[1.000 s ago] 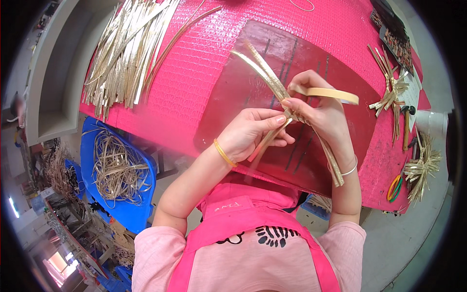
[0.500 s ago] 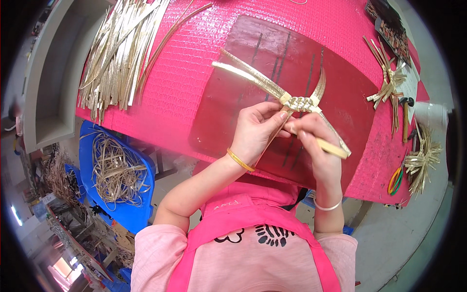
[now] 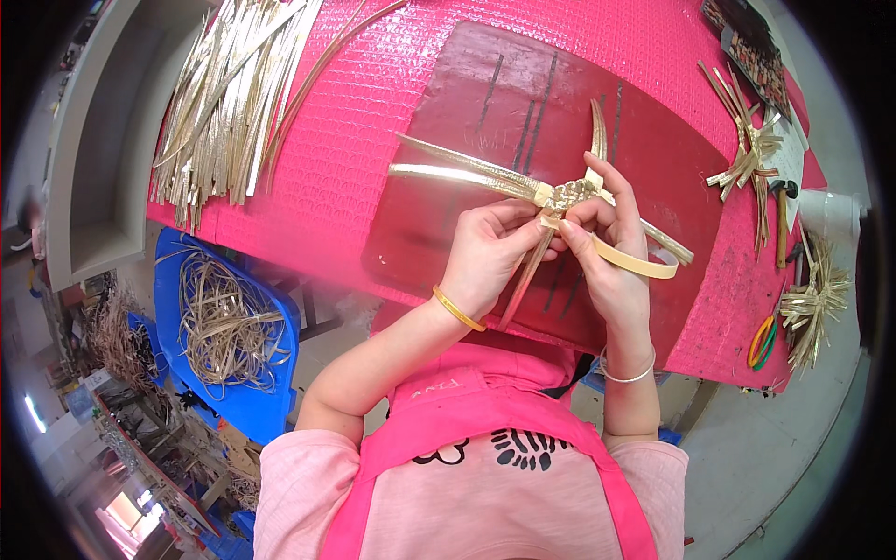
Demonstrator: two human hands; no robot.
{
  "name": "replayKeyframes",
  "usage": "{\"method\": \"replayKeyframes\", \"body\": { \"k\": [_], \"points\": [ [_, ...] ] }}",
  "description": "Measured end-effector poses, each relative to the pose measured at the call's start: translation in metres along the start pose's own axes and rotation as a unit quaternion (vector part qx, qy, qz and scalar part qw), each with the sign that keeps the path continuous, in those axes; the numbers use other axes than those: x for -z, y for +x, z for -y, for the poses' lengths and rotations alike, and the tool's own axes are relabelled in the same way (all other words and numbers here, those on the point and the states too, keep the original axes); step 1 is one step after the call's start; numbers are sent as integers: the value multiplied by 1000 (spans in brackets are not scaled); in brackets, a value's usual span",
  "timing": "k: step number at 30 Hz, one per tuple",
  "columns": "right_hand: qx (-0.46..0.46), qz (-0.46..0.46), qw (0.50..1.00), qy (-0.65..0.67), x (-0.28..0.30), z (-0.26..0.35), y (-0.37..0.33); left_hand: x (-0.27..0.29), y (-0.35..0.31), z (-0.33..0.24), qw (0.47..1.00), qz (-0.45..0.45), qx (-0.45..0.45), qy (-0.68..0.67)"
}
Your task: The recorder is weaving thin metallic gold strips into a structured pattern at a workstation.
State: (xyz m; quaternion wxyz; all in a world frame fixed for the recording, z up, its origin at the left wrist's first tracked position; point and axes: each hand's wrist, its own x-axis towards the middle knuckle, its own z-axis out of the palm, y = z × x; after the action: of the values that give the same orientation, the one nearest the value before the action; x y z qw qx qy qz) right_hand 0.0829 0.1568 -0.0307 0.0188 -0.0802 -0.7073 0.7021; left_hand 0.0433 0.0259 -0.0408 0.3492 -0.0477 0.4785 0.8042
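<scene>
A woven piece of metallic gold strips [image 3: 571,194], with a braided knot at its middle, is held above the dark red board. Long loose strips fan out to the left, up, right and toward me. My left hand [image 3: 483,254] is closed, pinching the strips just below the knot between thumb and fingers. From the other side, my right hand [image 3: 614,271] pinches close to the same spot, its index finger raised beside the knot. A beige tape-like strip [image 3: 649,268] curves out from the right hand's fingers in a loop. Its inner end is partly hidden by the fingertips.
Under my hands lies the dark red board [image 3: 420,243] on a pink-covered table [image 3: 345,103]. A heap of gold strips [image 3: 233,103] is at far left; a blue bin [image 3: 280,373] of tangled strips stands below. At right are a hammer [image 3: 782,224] and gold bundles [image 3: 814,303].
The woven piece has turned slightly, its left strips dropping lower. My right hand has opened out from a fist-like grip, with the index finger raised and the beige strip now curving wider.
</scene>
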Motion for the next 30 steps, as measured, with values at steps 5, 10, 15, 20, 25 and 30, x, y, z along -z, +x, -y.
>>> {"method": "replayKeyframes", "body": {
  "k": [5, 10, 15, 20, 25, 30],
  "points": [
    [-21, -69, 997, -11, -7, -2, 2, 0, 0, 6, 999, -1, -30, 31],
    [-24, -93, 994, -43, -9, -6, 1, -1, -2, 7, 999, 0, -37, 26],
    [52, -125, 980, -149, -14, -7, -2, 0, 2, 8, 998, -18, -58, -23],
    [69, -238, 936, -248, -12, -13, -23, -2, 3, 0, 998, -16, -57, -32],
    [170, -241, 924, -244, -12, -17, -22, -3, 5, -7, 982, 87, 47, -161],
    [159, -173, 942, 239, -31, -22, -18, -9, 6, -19, 933, 239, 112, -245]
  ]
}}
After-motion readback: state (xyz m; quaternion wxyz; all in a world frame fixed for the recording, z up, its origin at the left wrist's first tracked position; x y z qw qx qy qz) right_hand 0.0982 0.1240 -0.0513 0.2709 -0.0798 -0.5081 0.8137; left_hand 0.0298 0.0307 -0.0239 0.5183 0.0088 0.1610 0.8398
